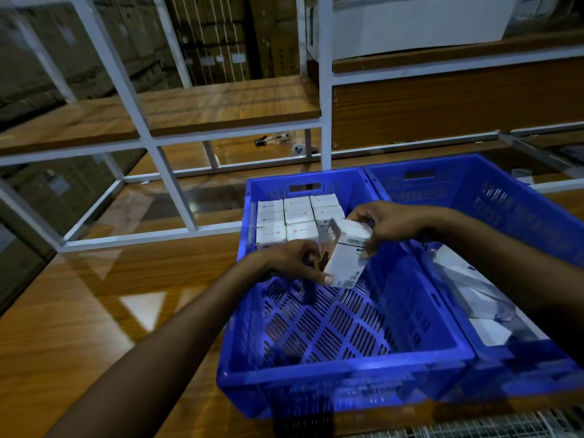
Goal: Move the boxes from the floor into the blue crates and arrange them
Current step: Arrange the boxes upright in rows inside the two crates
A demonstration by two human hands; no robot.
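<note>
Two blue crates [344, 371] sit side by side on a glossy wooden surface [79, 311]. In the left crate, white boxes [286, 218] stand packed in neat rows against its far wall; the rest of its slotted floor is bare. The right crate [493, 197] holds a loose heap of white packages [474, 295] toward its near end. Above the left crate, both hands grip one small white box [346, 254], tilted, with printed labels on its sides. The left hand [297, 260] closes on its lower end, thumb pressed at the bottom corner. The right hand [385, 222] pinches its upper end with curled fingers.
</note>
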